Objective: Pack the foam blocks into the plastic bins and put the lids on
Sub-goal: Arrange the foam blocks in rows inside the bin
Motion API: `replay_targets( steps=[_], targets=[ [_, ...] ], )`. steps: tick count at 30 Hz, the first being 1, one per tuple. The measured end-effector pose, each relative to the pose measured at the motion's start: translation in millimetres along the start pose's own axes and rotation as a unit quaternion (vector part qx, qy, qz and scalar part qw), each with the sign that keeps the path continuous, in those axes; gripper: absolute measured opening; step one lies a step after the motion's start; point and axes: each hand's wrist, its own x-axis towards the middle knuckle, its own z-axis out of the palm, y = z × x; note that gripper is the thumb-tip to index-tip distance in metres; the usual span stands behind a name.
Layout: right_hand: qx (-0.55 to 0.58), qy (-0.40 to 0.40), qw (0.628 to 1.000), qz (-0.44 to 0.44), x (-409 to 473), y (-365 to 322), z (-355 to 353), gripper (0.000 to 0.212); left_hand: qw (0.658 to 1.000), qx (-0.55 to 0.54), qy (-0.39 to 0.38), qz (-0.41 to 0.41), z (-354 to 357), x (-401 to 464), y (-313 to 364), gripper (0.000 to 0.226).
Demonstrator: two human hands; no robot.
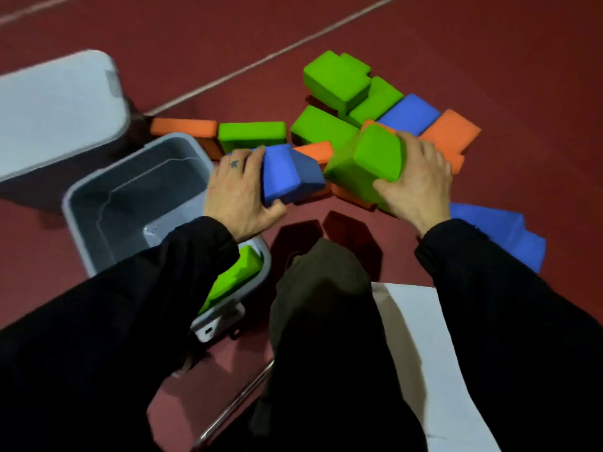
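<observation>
**Both hands loaded, open bin waits to the left**

Head view: take the open grey bin (130, 197) as the landmark. The left hand (239, 194) sits just beside its right rim, fingers and thumb clamped around a blue block (287, 172). Further right of the bin, the right hand (421, 181) grips a green block (375, 161), thumb on the near face. The bin lies left of both hands, its long axis running from far-left to near-right, so the left hand is nearer. One green piece (235, 282) already lies in the bin's near end. More blocks (339, 79) are heaped beyond and right of the bin; another grey bin, or a lid, (55, 115) lies behind it. The left sleeve hides part of the bin's interior, motion blur softens the edges, and it is unclear whether each hand holds one block or two.
</observation>
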Motion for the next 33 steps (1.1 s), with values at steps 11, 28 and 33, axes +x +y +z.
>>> replay_targets(
  steps=[11, 28, 33],
  targets=[
    [0.128, -0.136, 0.96, -0.206, -10, -220, 6, 0.086, 0.962, 0.072, -0.087, -0.249, -81, -118, -159, 0.082],
    [-0.197, -0.334, 0.823, -0.415, -31, -278, 201, 0.079, 0.905, 0.083, -0.34, -0.24, 47, -188, -225, 0.08],
    [-0.213, -0.377, 0.794, -0.427, -41, -261, 232, 0.076, 0.898, 0.068, -0.363, -0.24, 65, -188, -231, 0.078]
  ],
)
